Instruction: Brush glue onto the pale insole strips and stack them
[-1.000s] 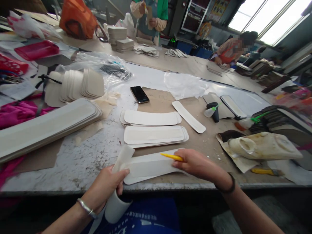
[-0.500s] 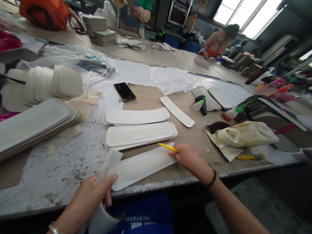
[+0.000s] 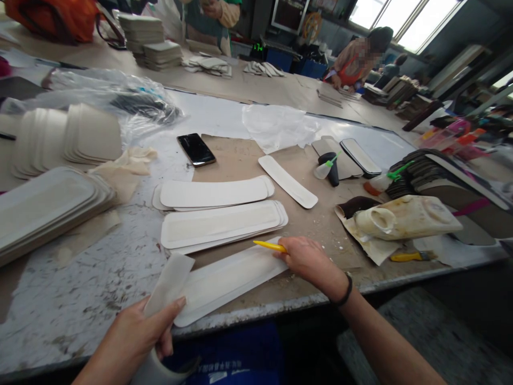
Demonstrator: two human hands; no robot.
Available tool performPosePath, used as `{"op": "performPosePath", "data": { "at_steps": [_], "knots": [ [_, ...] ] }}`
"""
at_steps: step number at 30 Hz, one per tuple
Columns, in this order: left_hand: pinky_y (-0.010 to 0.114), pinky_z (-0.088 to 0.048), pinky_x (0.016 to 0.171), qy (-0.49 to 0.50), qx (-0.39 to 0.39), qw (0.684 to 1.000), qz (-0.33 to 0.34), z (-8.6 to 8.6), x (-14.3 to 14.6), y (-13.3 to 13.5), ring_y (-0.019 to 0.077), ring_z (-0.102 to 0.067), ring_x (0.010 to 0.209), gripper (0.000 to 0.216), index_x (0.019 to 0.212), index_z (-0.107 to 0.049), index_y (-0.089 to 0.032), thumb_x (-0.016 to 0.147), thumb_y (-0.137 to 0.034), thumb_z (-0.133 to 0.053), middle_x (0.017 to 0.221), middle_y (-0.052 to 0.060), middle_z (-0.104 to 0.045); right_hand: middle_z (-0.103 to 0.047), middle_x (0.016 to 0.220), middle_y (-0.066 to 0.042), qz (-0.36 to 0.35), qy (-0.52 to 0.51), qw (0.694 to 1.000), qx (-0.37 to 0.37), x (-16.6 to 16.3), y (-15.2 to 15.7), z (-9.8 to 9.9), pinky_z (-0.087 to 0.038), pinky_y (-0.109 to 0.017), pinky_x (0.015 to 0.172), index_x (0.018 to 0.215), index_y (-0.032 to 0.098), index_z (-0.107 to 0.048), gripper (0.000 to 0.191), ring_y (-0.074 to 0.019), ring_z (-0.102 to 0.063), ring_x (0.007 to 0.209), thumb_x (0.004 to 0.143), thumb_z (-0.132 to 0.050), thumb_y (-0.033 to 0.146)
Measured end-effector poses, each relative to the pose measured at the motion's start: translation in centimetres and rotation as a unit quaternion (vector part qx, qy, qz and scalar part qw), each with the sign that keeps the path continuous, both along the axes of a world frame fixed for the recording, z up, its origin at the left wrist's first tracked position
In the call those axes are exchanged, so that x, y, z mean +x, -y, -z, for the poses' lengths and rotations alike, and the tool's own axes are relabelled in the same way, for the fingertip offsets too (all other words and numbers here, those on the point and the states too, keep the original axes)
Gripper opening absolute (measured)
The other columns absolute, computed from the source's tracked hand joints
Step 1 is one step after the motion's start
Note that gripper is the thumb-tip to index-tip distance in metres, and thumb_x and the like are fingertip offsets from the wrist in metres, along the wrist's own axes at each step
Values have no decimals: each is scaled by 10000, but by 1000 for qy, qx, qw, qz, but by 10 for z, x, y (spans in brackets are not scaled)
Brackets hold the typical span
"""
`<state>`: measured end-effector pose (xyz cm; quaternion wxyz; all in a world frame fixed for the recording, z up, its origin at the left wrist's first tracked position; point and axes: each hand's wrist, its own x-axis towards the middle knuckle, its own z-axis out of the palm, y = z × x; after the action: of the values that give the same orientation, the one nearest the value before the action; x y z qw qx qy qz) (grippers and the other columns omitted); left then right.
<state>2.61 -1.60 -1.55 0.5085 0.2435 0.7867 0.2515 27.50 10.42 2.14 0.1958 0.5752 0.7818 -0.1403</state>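
My left hand (image 3: 138, 326) is closed on a roll of whitish tape (image 3: 158, 369). The roll hangs in front of the table edge, and its loose end stands up past my thumb. The thumb touches the near-left end of a long white rounded panel (image 3: 228, 278), which lies at a slant by the table's front edge. Closed round a slim yellow pointed tool (image 3: 269, 246), my right hand (image 3: 306, 262) rests at the panel's far-right end. The tool's kind is not clear; its tip points left. Just behind lie two small stacks of similar panels (image 3: 224, 223), with a single panel (image 3: 287, 182) beyond them.
A phone (image 3: 196, 149) lies behind the stacks. Taller stacks of panels (image 3: 44, 208) stand at left. On the right are a stained plastic container (image 3: 404, 218), a yellow-handled brush (image 3: 412, 256) and a green-tipped bottle (image 3: 325, 168). Other people work at the far table (image 3: 296, 93).
The view has shifted slightly, so the things on the left sit further left. My left hand appears a little lower and further left. Both hands keep their holds.
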Motion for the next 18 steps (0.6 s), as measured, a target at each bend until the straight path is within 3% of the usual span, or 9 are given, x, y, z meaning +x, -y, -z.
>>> {"op": "performPosePath", "data": {
  "at_steps": [11,18],
  "knots": [
    [295,-339,488,-18,5,999,31,-1,0,-1,175,-439,341,350,423,-454,-250,573,-519,-619,264,-8,-503,-711,874,-106,6,12,1000,-7,0,-4,4,-440,-298,682,904,193,-651,250,-254,-663,853,883,-490,383],
    [286,-332,480,-34,12,999,38,-3,0,1,171,-419,357,345,405,-458,-251,587,-505,-604,274,-20,-502,-679,891,-125,113,-16,990,87,22,3,4,-402,-267,651,880,157,-600,237,-219,-640,820,927,-419,303]
  ]
}}
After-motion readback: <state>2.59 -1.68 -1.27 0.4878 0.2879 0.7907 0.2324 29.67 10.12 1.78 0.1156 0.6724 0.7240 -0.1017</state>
